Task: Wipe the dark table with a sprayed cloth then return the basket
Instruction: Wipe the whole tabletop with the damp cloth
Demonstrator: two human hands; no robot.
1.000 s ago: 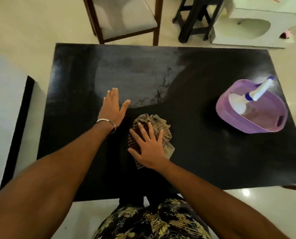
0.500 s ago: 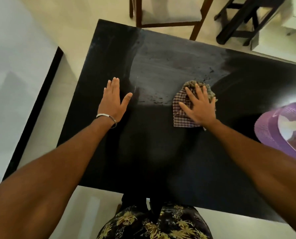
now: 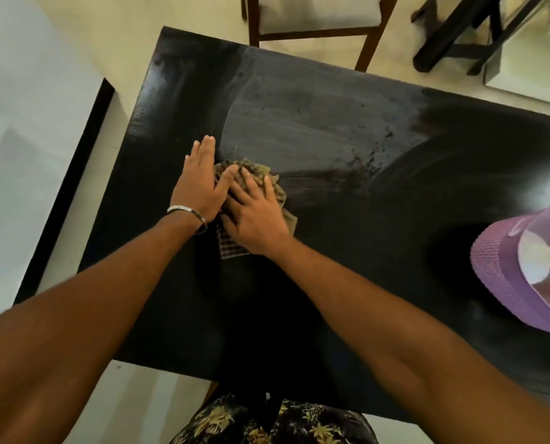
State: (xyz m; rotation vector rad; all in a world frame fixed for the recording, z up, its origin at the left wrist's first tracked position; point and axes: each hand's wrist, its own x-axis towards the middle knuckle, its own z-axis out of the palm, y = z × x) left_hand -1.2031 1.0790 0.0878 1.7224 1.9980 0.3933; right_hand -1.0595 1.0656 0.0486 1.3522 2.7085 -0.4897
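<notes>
The dark table (image 3: 331, 283) fills the middle of the view, with damp wipe streaks across its far half. A crumpled checked cloth (image 3: 261, 174) lies left of centre. My right hand (image 3: 256, 216) presses flat on the cloth with fingers spread. My left hand (image 3: 200, 184) rests flat on the table beside it, its thumb touching the cloth's left edge. A purple basket (image 3: 498, 277) sits at the table's right edge, cut off by the frame. A white spray bottle (image 3: 536, 257) lies inside it, partly out of view.
A wooden chair (image 3: 312, 17) stands beyond the table's far edge. A dark stool (image 3: 459, 30) is at the upper right. A white surface with a dark edge (image 3: 27, 155) runs along the left. The tiled floor surrounds the table.
My right hand has swept the cloth leftward across the table until it meets my left hand. My left hand has stayed put. The view has tilted, leaving the basket at the right edge.
</notes>
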